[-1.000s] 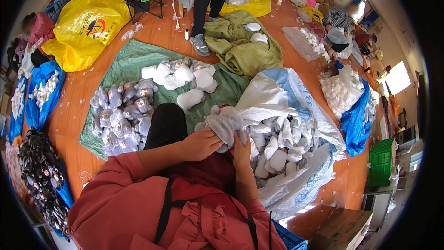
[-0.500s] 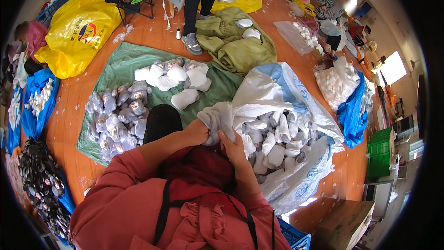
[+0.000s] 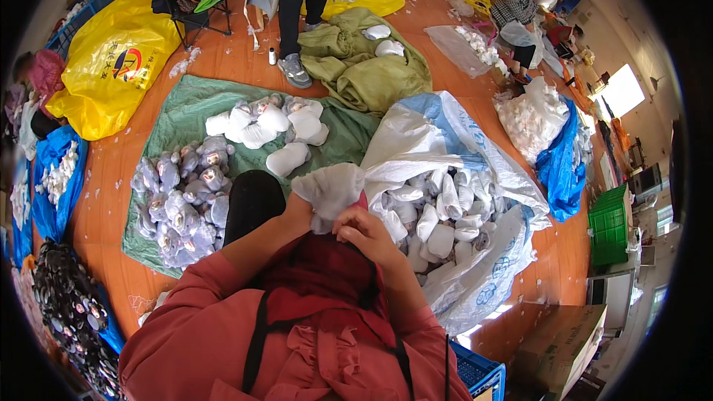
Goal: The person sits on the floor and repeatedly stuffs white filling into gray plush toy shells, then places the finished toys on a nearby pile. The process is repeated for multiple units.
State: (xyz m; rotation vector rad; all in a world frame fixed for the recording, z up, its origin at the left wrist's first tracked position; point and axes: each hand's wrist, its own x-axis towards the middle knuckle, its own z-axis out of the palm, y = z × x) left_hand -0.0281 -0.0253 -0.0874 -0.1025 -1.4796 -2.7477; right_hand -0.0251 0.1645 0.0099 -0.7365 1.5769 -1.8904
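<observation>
A pale grey-white plush piece (image 3: 332, 184) covers most of my left hand (image 3: 298, 212), whose fingers are hidden in it. Against its lower edge, my right hand (image 3: 364, 232) is closed, fingers curled and thumb bent over. To the right, a large white and blue woven sack (image 3: 401, 141) lies spread wide, filled with similar white and grey plush pieces (image 3: 442, 234). On a green sheet (image 3: 186, 100) to the left rest a heap of grey stuffed toys (image 3: 182, 208) with small faces and, farther off, a cluster of white and grey pieces (image 3: 256, 125).
Beyond the green sheet sits a person (image 3: 301, 15), feet near an olive cloth (image 3: 349, 67). A yellow sack (image 3: 111, 67) and folding chair (image 3: 191, 4) stand far left. Black plush items (image 3: 70, 297) lie near left. A cardboard box (image 3: 553, 349) and blue crate (image 3: 479, 371) are near right.
The plush piece has gone from bunched and grey to spread and whiter over my left hand. My right hand has shifted down from its side to its lower edge. The view has turned slightly.
</observation>
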